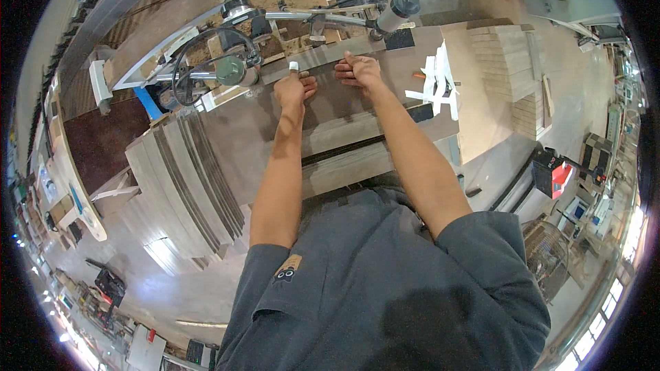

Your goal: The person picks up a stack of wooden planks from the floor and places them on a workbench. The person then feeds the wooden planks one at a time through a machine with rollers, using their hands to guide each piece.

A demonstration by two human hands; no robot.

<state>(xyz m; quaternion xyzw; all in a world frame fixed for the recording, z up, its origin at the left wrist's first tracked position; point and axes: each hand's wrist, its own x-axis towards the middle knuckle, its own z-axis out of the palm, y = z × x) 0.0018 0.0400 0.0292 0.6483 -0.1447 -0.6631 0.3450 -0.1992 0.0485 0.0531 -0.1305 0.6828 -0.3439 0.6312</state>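
Note:
My left hand (295, 89) is over a brown flat work surface (258, 113), its thumb pointing away from me with a white wrap (294, 66) on the tip. The fingers bend loosely toward the right, and I see nothing in them. A short gap away, my right hand (360, 73) has its fingers spread toward the left, also with nothing visible in them. Both hands are just in front of a long grey strip (323, 56) along the machine's near side. Whether the fingertips touch the surface cannot be made out.
Beyond the strip stands a machine with metal tubes, a cable and a grey cylinder (399, 8). Stacked grey boards (182, 178) lean at the left. White strips (438, 79) lie at the right, near stacked pale boards (505, 62). More long boards (347, 168) lie before my body.

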